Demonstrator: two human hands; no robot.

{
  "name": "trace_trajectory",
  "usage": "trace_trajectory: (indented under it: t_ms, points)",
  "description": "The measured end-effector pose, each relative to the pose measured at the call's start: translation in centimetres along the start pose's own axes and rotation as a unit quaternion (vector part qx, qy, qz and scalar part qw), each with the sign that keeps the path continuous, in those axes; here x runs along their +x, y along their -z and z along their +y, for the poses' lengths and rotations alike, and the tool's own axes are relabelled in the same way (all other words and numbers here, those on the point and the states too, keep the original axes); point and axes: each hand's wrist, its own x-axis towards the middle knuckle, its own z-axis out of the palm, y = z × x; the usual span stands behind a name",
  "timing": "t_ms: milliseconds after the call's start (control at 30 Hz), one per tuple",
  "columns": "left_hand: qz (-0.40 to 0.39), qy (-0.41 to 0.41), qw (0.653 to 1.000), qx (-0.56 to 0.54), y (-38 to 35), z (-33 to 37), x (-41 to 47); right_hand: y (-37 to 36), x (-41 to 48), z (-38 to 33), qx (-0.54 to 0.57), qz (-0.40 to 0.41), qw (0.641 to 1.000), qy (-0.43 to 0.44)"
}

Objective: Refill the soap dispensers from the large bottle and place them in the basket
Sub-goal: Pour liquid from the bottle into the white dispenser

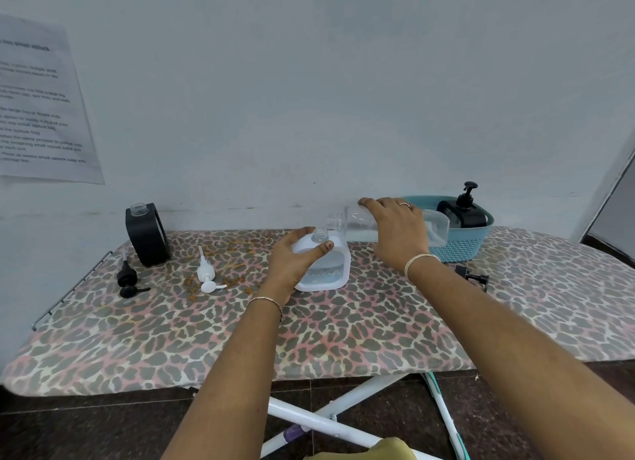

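Observation:
A white soap dispenser (326, 270) with its pump off stands mid-table, and my left hand (295, 256) grips its upper left side. My right hand (395, 229) holds the large clear bottle (360, 225) tipped on its side, its open mouth just above and right of the dispenser's neck. A black dispenser (462, 212) with its pump on sits in the teal basket (460, 246) at the back right. Another black dispenser (147, 234), open-topped, stands at the back left.
A white pump (208, 275) and a black pump (127, 280) lie on the leopard-print board (240, 336) left of the white dispenser. Another black pump (476, 277) lies in front of the basket. A paper sheet (37, 105) hangs on the wall.

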Motion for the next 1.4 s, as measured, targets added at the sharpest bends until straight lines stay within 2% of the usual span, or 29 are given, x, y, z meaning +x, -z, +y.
trace_trajectory:
  t_ms: [133,367,433,533,633,700,1033,1400]
  points:
    - [-0.006,0.022,1.000,-0.006,0.2,0.3,-0.2,-0.3,-0.2,0.3,0.046,-0.022,0.998,-0.032]
    - [-0.007,0.065,0.997,-0.026,0.4,1.5,-0.6,-1.7,0.3,0.6,0.264,-0.039,0.955,-0.129]
    - [-0.010,0.070,0.997,-0.031,0.5,1.4,-0.6,-1.7,0.2,0.5,0.341,-0.030,0.926,-0.160]
    - [-0.007,0.065,0.998,-0.022,0.4,1.5,-0.7,-1.6,0.0,0.2,0.465,-0.008,0.855,-0.231]
    - [0.004,0.051,0.999,-0.014,0.3,1.6,-0.7,-2.1,-0.3,-0.1,0.545,0.012,0.793,-0.274]
    - [0.010,0.051,0.999,-0.009,0.2,1.6,-0.8,-2.7,-0.6,-0.6,0.570,0.027,0.770,-0.285]
    - [0.024,0.043,0.999,-0.002,0.0,1.3,-0.7,-6.2,-0.6,-1.9,0.603,0.088,0.733,-0.301]
    - [0.018,0.038,0.999,-0.002,0.0,1.0,-0.5,-6.4,-0.8,-1.9,0.567,0.080,0.758,-0.312]
